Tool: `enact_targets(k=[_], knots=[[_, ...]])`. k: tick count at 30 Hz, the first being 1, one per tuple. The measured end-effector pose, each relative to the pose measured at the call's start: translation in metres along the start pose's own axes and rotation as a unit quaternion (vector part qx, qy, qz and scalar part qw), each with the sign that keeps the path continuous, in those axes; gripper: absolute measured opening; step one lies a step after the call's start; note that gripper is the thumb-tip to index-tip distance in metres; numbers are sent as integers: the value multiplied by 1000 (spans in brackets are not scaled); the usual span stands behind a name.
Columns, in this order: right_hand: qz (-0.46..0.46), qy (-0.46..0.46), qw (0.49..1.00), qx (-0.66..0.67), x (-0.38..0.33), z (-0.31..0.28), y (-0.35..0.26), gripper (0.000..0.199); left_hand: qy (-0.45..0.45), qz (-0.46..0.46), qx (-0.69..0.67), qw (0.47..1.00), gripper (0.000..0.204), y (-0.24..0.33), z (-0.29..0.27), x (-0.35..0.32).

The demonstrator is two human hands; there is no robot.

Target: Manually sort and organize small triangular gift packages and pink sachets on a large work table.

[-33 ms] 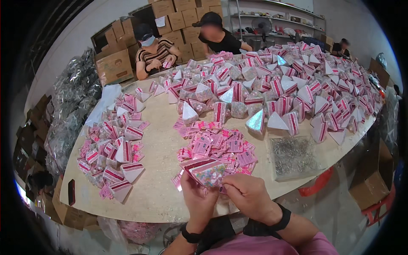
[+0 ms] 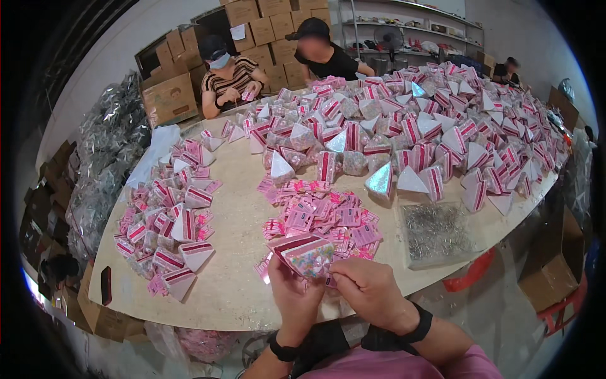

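Observation:
Above the near edge of the table, my left hand [image 2: 295, 295] is closed around a cake-slice-shaped pouch [image 2: 308, 256]. The pouch has pink and dark red layers and a clear side with coloured specks. My right hand [image 2: 366, 287] is closed in a pinch against the pouch's right edge; whatever its fingertips grip is too small to make out. Just beyond both hands lies a heap of pink printed cards [image 2: 328, 218]. To the right of the cards, a shallow clear tray [image 2: 413, 259] holds many thin, shiny little pieces.
A large pile of similar pouches [image 2: 410, 132] covers the far right of the wooden table [image 2: 243, 252]; a smaller pile [image 2: 167, 234] with cards lies left. A dark phone [image 2: 106, 285] rests near the left edge. Two people sit opposite. Cardboard box [image 2: 552, 259] stands right.

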State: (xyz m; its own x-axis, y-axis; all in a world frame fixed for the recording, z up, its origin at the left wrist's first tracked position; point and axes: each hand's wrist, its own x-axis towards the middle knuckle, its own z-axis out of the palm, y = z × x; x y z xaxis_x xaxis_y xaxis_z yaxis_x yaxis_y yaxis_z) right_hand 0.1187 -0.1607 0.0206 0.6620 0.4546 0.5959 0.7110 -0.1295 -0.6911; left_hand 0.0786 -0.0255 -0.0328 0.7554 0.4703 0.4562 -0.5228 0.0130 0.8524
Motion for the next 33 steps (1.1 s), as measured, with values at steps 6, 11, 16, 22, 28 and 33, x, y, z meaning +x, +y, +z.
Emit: enact_targets(k=[6, 11, 16, 22, 28, 33], knots=[[-17, -32, 997, -62, -3, -3, 1, 17, 5, 32, 18, 999, 70, 3, 6, 1], [-45, -43, 990, -129, -4, -5, 0, 19, 6, 76, 100, 992, 73, -6, -2, -2], [-48, -38, 985, -162, -6, -3, 4, 19, 15, 150, 309, 939, 66, 1, -4, 0], [-67, -30, 976, -207, -5, 1, 10, 12, -4, 154, 392, 907, 65, 10, -2, 1], [-61, -36, 972, -226, -3, 6, 16, 10, -23, 152, 449, 880, 63, 12, -6, 3], [-72, -28, 975, -208, -2, 9, 19, 10, -10, 93, 390, 916, 65, 11, -8, 2]])
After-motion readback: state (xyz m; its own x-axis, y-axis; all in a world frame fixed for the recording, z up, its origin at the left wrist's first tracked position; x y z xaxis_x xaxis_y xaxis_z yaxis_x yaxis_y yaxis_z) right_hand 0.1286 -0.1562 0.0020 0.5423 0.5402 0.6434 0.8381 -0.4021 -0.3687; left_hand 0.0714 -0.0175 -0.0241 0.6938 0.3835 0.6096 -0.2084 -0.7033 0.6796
